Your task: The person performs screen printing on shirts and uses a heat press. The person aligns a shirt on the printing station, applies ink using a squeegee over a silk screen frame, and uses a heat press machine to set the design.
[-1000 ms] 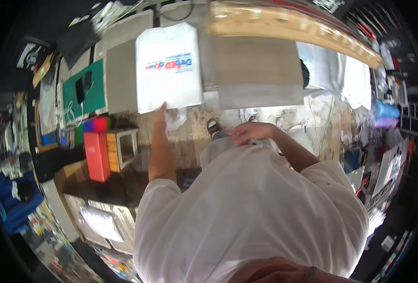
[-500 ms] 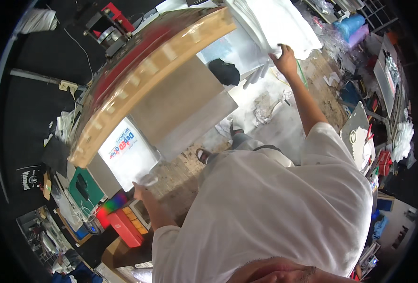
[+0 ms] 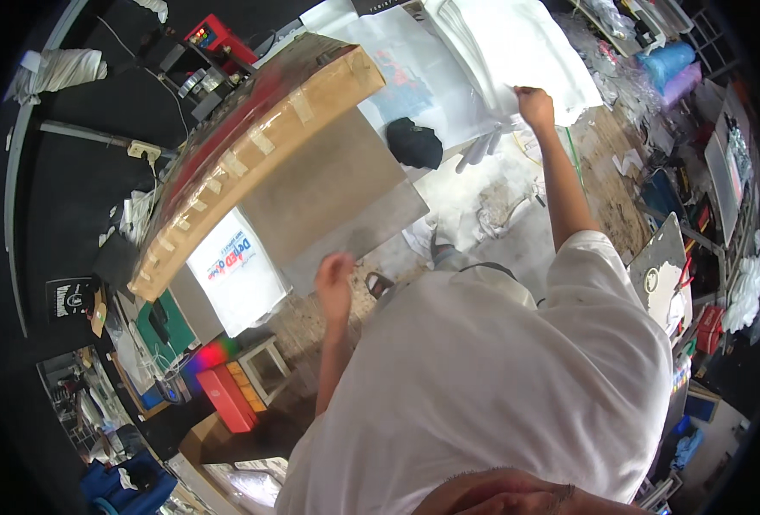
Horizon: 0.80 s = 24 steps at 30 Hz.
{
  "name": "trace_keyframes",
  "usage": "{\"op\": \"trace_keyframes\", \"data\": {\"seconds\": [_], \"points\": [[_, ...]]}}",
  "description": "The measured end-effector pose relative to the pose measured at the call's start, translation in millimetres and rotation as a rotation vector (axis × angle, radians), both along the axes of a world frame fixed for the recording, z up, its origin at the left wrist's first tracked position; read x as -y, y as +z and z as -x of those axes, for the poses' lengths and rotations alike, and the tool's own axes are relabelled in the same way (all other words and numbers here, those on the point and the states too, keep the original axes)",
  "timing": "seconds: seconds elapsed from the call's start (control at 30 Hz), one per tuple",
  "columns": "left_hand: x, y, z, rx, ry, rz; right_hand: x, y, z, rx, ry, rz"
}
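So closest in there's the white shirt [image 3: 483, 369], with a sandal [image 3: 380, 284] poking out just ahead of it on the worn floor [image 3: 303, 324]. Left hand [image 3: 334, 270] is up in front, not on the printed bag or anything else I can make out. It's pretty blurry, so I can't tell if the fingers are spread or pressed together.

A bit further out on the left, a red box [image 3: 227, 399] sits next to a small stool [image 3: 264, 369]. Beyond those, the white bag [image 3: 241, 279] with the blue and red print lies flat, with a green mat [image 3: 165, 326] off to its left and a big brown board [image 3: 337, 193] to its right.

Right arm's stretched way out, and the right hand [image 3: 534, 107] is pinching the near edge of a white pile [image 3: 521, 51]. A black cap [image 3: 414, 143] sits to the left of that hand. Past the board runs a taped cardboard edge [image 3: 260, 146], then a red machine box [image 3: 220, 39] at the back.
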State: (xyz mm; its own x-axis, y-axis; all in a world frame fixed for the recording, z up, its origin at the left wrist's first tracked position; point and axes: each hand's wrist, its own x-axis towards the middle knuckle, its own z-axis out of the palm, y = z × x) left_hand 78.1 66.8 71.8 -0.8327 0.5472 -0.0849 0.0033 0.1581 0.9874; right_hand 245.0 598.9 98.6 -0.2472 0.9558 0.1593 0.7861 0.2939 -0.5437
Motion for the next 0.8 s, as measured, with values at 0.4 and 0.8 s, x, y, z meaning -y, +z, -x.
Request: {"op": "trace_keyframes", "data": {"seconds": [0.4, 0.8], "points": [[-163.5, 87.4, 29.8, 0.805, -0.599, -0.215, 263.0, 123.5, 17.5, -0.231, 1.206, 0.641], [8.2, 5.4, 93.7, 0.524, 0.197, -0.243, 242.2, -10.7, 11.1, -0.265, 0.651, 0.614]]}}
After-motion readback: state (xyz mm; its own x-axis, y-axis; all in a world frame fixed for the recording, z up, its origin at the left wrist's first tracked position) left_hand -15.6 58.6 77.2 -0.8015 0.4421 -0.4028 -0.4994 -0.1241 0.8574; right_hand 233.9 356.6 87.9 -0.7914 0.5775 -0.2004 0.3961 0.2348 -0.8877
